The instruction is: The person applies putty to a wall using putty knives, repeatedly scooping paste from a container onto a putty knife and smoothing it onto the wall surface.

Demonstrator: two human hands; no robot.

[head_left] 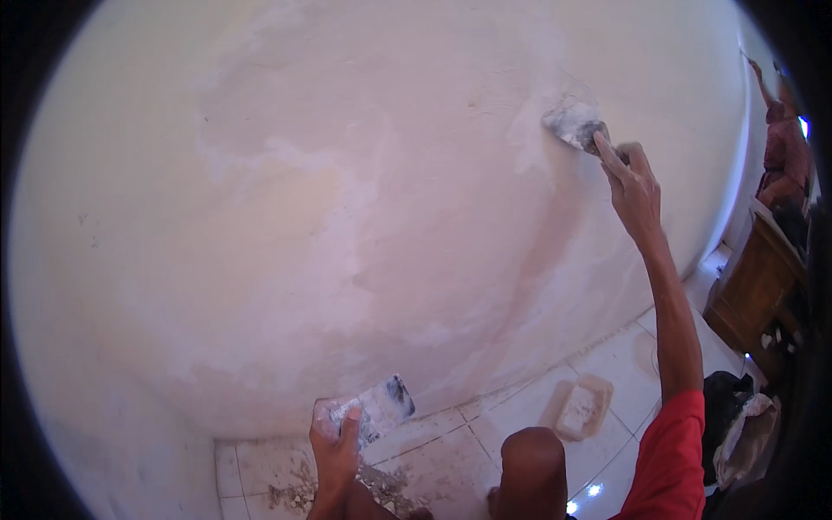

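My right hand reaches up to the wall and grips the dark handle of a putty knife. Its wide blade, smeared with white paste, lies against the wall, where pale filler covers a broad patch. Low in front of me, my left hand is closed around a second putty knife. White paste coats that blade and part of the hand; its handle is hidden by the fingers. The left blade points up and right, in front of the wall's lower part.
A shallow plastic tray with white paste stands on the tiled floor. Crumbled debris lies near the wall's foot. At right are a wooden cabinet, bags and another person with an arm raised to the wall.
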